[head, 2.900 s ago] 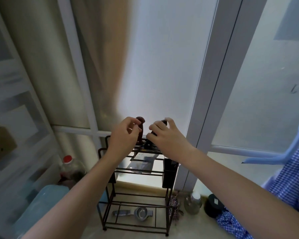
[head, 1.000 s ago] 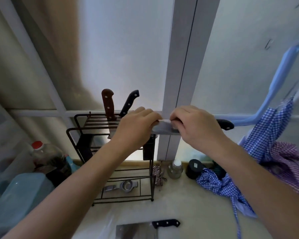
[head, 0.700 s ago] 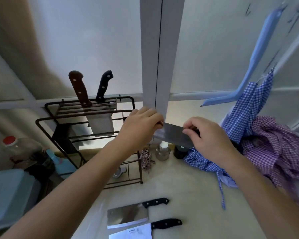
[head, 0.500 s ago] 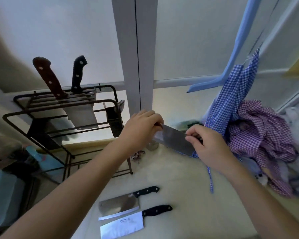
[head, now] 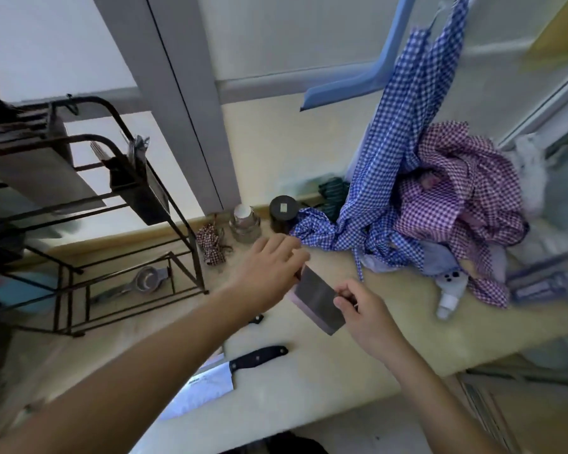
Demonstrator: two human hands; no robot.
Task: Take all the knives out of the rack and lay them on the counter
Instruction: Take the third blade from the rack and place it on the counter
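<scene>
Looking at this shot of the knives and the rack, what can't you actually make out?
- Head view: the handle of the held cleaver is hidden inside the right hand.
- Second counter knife: only its handle tip shows past the left hand's forearm.
- The rack is cut by the left edge, so any remaining knives can't be counted.

Blue checked cloth (head: 394, 152) hanging beside heaped purple checked cloth (head: 466, 191); two jars (head: 245, 221) at the wall; possibly a squeezer (head: 145, 278), blurred.
</scene>
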